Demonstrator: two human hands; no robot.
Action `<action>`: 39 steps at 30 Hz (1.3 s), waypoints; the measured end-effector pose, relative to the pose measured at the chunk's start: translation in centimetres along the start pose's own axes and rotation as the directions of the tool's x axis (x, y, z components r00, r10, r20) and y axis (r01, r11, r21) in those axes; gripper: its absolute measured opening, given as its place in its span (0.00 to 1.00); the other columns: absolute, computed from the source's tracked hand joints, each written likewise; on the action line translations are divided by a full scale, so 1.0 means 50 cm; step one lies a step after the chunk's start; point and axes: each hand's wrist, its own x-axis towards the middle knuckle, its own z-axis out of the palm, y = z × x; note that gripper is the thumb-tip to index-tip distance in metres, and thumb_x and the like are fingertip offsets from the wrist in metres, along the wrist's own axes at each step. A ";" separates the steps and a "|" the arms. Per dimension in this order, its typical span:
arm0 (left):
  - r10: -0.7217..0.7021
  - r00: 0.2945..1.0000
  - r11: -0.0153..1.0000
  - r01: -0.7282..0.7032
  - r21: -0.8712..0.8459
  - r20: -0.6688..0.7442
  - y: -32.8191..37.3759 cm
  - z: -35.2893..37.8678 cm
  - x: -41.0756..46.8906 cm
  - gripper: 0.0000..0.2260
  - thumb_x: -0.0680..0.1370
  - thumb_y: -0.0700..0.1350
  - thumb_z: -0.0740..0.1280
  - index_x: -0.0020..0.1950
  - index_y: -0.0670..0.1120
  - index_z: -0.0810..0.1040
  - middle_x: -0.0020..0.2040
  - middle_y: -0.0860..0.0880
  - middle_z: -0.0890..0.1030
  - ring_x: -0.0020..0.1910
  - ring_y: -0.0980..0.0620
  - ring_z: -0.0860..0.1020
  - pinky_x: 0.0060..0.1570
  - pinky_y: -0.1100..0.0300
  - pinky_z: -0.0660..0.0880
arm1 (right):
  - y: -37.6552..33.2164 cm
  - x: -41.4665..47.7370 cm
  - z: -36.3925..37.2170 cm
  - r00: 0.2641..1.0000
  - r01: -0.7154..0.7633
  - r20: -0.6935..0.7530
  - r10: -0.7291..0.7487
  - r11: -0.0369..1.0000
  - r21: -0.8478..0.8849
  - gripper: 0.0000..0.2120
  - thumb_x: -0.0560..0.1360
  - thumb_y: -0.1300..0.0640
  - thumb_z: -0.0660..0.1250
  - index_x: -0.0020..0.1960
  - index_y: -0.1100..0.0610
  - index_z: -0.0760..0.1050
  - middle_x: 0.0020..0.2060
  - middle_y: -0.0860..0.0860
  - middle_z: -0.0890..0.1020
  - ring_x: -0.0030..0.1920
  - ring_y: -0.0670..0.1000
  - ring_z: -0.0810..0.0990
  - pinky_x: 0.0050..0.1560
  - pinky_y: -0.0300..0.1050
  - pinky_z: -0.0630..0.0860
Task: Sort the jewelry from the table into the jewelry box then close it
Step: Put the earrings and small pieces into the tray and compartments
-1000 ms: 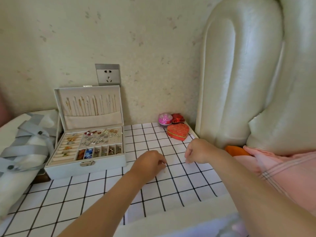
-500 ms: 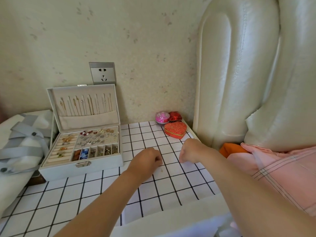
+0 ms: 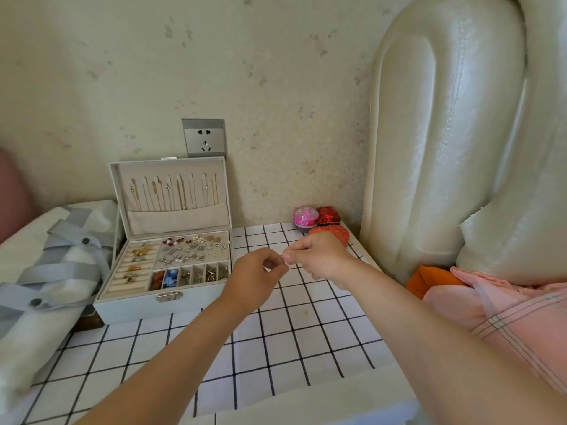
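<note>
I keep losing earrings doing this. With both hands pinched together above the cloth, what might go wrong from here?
The tiny piece pinched between left hand and right hand is held over the checked cloth, not the jewelry box; a slip could drop it there, hard to spot.

Checked table (image 3: 306, 348) bears jewelry box (image 3: 132, 308) (open)

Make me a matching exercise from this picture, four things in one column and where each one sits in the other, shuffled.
Things
1. white jewelry box, lid open
2. red heart-shaped tin
3. grey wall socket
4. orange cloth

Places
A. on the wall above the box lid
B. at the left of the checked tablecloth
C. just behind the right hand
D. beside the pink fabric, below the cream padded headboard

Pairs: 1-B, 2-C, 3-A, 4-D
</note>
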 end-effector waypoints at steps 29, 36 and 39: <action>-0.193 0.973 0.951 0.154 -0.268 -0.124 -0.101 -0.271 0.022 0.03 0.77 0.45 0.72 0.46 0.47 0.83 0.42 0.44 0.85 0.32 0.57 0.79 0.39 0.59 0.82 | -0.159 0.093 0.242 0.999 0.035 0.033 -0.042 0.976 0.213 0.02 0.74 0.58 0.75 0.45 0.52 0.85 0.30 0.47 0.82 0.30 0.46 0.72 0.28 0.39 0.70; -0.224 0.958 0.952 0.176 -0.250 -0.181 -0.125 -0.280 0.029 0.03 0.77 0.46 0.71 0.43 0.50 0.82 0.38 0.46 0.84 0.35 0.51 0.80 0.47 0.48 0.82 | -0.120 0.127 0.248 0.968 0.229 -0.038 -0.247 0.939 -0.257 0.04 0.77 0.53 0.72 0.43 0.48 0.82 0.39 0.44 0.84 0.43 0.44 0.81 0.43 0.37 0.73; -0.228 0.962 0.947 0.184 -0.262 -0.148 -0.123 -0.277 0.024 0.03 0.77 0.45 0.71 0.45 0.48 0.83 0.39 0.48 0.84 0.34 0.53 0.79 0.43 0.54 0.83 | -0.098 0.129 0.253 0.955 0.234 -0.060 -0.289 0.865 -0.444 0.08 0.78 0.52 0.70 0.40 0.45 0.78 0.38 0.42 0.80 0.41 0.44 0.78 0.42 0.42 0.74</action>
